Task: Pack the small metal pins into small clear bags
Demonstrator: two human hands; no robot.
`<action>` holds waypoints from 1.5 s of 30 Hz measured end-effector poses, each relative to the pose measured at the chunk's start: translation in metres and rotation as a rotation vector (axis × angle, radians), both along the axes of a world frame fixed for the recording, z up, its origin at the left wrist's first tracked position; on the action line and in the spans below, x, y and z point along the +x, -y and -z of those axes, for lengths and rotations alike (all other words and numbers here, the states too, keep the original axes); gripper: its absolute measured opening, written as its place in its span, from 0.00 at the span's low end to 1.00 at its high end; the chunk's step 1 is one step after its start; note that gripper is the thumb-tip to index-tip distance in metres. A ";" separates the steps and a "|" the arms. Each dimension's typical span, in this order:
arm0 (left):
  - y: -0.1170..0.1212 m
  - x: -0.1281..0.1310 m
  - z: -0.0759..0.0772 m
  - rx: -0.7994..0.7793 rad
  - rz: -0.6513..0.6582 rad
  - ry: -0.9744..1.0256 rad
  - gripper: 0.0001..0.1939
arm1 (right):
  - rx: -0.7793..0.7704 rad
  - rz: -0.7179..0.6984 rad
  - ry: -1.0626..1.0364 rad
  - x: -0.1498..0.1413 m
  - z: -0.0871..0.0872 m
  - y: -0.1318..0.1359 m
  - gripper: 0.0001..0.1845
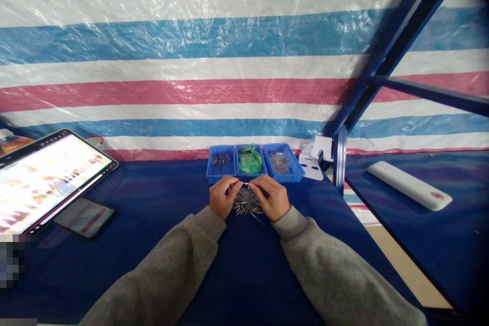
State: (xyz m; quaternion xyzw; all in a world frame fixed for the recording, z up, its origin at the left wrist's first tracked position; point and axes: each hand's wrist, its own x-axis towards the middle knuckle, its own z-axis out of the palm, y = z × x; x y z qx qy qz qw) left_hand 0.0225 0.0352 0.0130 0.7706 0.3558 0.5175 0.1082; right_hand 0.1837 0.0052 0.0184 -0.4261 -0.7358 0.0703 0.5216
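Observation:
My left hand [222, 196] and my right hand [272, 197] meet over a loose pile of thin metal pieces [244, 208]. Between the pinched fingertips of both hands is a small, shiny metal piece [245, 184], too small to name exactly. Just beyond my hands stand three blue bins in a row. Several dark metal pins lie in the left bin [209, 165]. Green plastic bags [250, 160] fill the middle one. In the right bin [292, 177] are clear plastic bags [280, 162].
At the left a lit tablet [57, 178] leans above a phone [87, 216]. White cut-out sheets [316, 158] lie beside a blue metal post [340, 160] at the right. A long white case [410, 185] rests on the neighbouring table. A striped tarp [191, 69] hangs behind.

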 end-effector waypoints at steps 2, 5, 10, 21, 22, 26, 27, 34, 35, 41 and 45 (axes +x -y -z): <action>0.001 0.000 -0.001 -0.007 0.009 0.014 0.06 | -0.001 0.012 -0.003 0.000 0.000 0.000 0.10; 0.002 0.000 -0.002 -0.008 0.016 0.020 0.05 | -0.015 0.026 0.005 0.000 0.001 0.000 0.10; 0.002 0.000 -0.003 0.006 0.063 0.004 0.05 | -0.036 0.038 0.024 -0.001 0.003 -0.002 0.09; 0.002 0.001 0.000 -0.053 0.029 0.055 0.06 | -0.022 0.109 -0.008 0.001 0.005 -0.002 0.10; 0.001 0.001 0.000 -0.031 0.018 0.033 0.06 | -0.021 0.112 -0.007 0.001 0.004 -0.002 0.10; 0.000 -0.001 -0.003 0.057 0.049 -0.077 0.09 | -0.015 0.123 -0.006 0.001 0.004 -0.002 0.11; -0.001 -0.001 -0.004 0.070 0.061 -0.101 0.10 | -0.014 0.120 -0.007 0.001 0.004 -0.002 0.11; -0.003 0.000 0.003 0.050 0.011 -0.011 0.07 | -0.021 0.096 -0.013 0.000 0.001 0.001 0.12; -0.003 0.000 0.004 0.044 -0.005 0.012 0.07 | -0.025 0.089 -0.009 0.000 0.000 0.001 0.12; -0.002 0.003 0.006 0.049 -0.024 0.053 0.07 | -0.020 0.013 0.025 -0.001 0.001 0.002 0.12; 0.000 0.002 0.003 0.018 -0.018 0.074 0.07 | -0.022 -0.010 0.032 -0.002 0.003 0.000 0.11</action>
